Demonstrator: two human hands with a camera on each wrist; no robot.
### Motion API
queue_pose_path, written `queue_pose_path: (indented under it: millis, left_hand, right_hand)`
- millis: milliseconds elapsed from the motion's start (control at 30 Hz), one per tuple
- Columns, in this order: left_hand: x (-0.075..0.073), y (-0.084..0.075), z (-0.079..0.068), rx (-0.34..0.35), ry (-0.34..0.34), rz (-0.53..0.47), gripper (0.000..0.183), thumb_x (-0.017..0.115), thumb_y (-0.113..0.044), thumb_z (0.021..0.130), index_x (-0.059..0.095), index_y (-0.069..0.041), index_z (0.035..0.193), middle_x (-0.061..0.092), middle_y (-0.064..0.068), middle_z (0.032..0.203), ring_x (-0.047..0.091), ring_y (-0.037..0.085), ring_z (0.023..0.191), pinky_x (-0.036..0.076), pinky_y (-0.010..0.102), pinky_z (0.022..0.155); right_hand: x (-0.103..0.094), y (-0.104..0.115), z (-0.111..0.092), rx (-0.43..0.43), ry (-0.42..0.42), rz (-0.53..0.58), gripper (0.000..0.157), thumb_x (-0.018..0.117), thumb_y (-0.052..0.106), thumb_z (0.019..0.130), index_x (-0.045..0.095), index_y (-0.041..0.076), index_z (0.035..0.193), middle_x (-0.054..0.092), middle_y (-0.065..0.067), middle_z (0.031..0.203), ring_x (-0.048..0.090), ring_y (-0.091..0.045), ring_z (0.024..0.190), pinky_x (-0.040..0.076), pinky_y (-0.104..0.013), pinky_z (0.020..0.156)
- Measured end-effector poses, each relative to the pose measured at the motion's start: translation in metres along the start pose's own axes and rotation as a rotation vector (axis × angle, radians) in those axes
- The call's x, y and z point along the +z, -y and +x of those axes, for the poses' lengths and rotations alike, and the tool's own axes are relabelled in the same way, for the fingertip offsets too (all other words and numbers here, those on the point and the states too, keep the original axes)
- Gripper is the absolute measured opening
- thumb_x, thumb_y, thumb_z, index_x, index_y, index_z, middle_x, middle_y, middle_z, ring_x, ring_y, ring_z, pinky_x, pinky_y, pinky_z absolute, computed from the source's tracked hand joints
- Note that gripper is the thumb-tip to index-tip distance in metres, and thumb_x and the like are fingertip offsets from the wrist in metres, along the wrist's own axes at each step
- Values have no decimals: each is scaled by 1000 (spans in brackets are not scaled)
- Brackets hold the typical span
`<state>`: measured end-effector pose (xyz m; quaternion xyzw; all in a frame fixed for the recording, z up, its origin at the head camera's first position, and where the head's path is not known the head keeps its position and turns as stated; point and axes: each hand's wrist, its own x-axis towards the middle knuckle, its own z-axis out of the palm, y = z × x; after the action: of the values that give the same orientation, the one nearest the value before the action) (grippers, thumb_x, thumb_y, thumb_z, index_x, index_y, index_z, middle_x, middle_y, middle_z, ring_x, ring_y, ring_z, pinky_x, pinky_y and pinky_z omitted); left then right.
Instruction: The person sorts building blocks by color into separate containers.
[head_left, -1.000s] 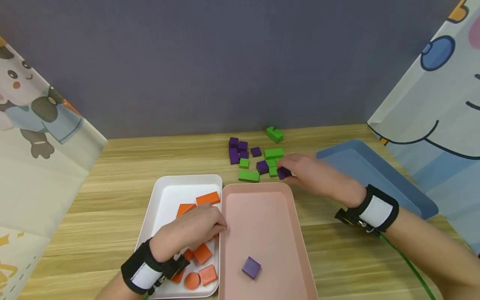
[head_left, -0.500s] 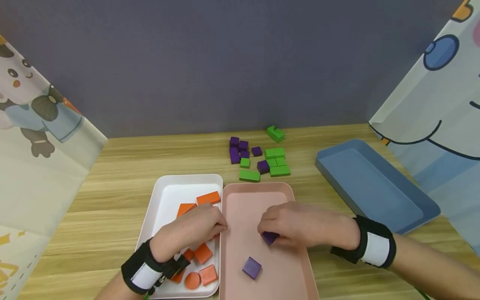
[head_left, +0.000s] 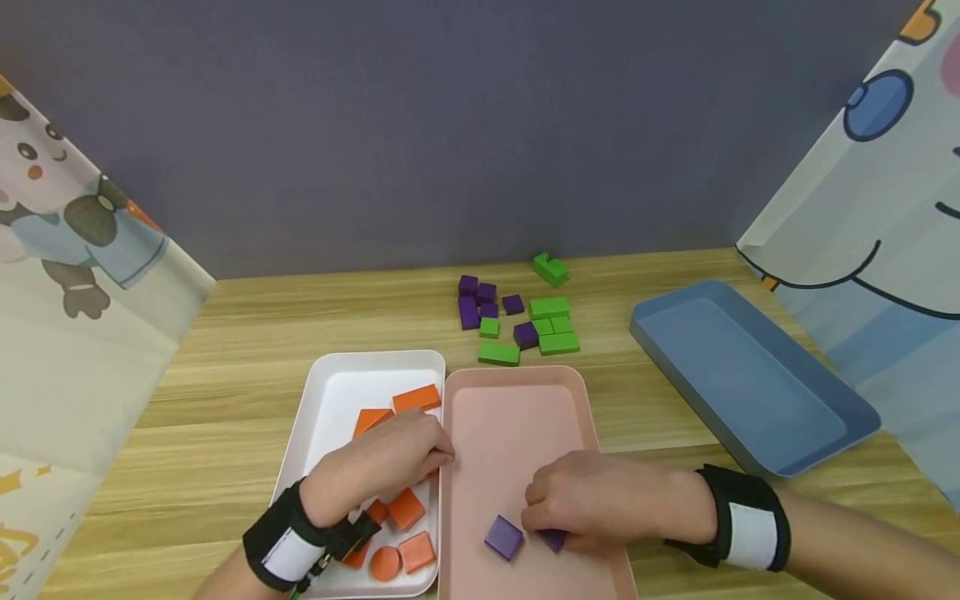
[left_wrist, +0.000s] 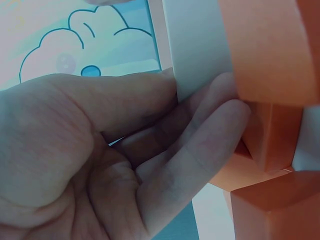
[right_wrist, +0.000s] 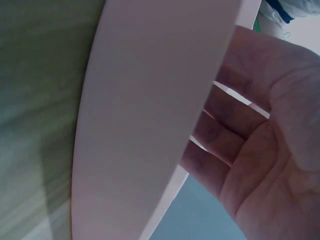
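Observation:
My left hand [head_left: 390, 454] pinches the right rim of a white tray [head_left: 330, 379], where it meets the pink tray [head_left: 517, 379]. In the left wrist view, the thumb and fingers of my left hand [left_wrist: 165, 135] lie on either side of the white wall, the fingers close to orange blocks [left_wrist: 275, 50]. Low inside the pink tray, my right hand [head_left: 600, 500] holds a purple block [head_left: 553, 538], partly covered by the fingers. Another purple block [head_left: 503, 537] lies just left of it. In the right wrist view, the tray wall hides the fingertips of my right hand [right_wrist: 250, 100].
Several purple blocks [head_left: 468, 312] and green blocks [head_left: 498, 352] lie beyond the trays on the wooden table [head_left: 247, 350]. At the right stands a blue tray [head_left: 757, 383]. A grey wall [head_left: 480, 133] closes the back, with printed panels at both sides.
My right hand has carried the purple block from beside the green blocks into the pink tray, then nearer to me, next to the other purple block. My left hand has stayed in place.

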<state>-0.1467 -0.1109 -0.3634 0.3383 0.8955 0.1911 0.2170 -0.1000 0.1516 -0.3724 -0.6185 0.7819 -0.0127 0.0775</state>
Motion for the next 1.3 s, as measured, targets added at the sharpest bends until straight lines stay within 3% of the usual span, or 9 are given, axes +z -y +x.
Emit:
queue_pose_path:
  millis: [667,867,967,1033,1100,1200,1300]
  left_hand:
    - [-1,0,0,-13,5,-4,19,61,-17,92,69,-17,75,42,-9,57,41,5,52,34,19,49]
    - [-1,0,0,15,-14,18,20,61,-17,92,67,-17,72,40,-10,56,39,5,52,33,18,49]
    - [-1,1,0,18,-14,13,21,61,-17,92,67,-18,72,41,-11,56,40,4,52,33,18,49]
    - [-1,1,1,15,-7,6,21,60,-18,92,67,-18,73,41,-10,56,40,4,52,33,18,49]
    - [-1,1,1,5,-1,4,20,60,-18,92,69,-18,75,44,-10,57,41,5,52,34,19,49]
    - [-1,1,0,-5,4,14,18,60,-18,92,71,-18,78,47,-9,59,42,6,54,35,20,50]
    - [0,0,0,-11,3,19,17,61,-19,92,71,-18,78,47,-9,60,42,6,55,35,20,51]
  right_hand:
    - [8,9,-3,-10,-57,-13,18,74,22,81,62,27,94,51,16,78,41,4,71,31,-9,61]
    - [-5,6,-1,-19,-68,-38,22,76,26,78,62,26,95,53,16,82,42,2,74,34,-10,65]
    - [-18,0,1,-23,-131,-67,24,77,27,75,62,25,93,55,15,85,45,0,77,39,-13,68]
    - [-29,-8,3,-8,-199,-86,27,77,31,75,63,23,97,59,13,95,52,-3,86,44,-18,79]
    - [-41,-20,3,23,-262,-115,35,73,39,79,64,22,107,61,6,115,55,-10,106,45,-31,95]
    - [-56,-47,6,92,-347,-144,59,64,57,83,57,21,130,45,-5,146,39,-24,136,32,-51,111]
    - [-64,-79,11,178,-400,-169,81,57,70,79,44,24,144,24,-11,158,20,-31,145,21,-60,113]
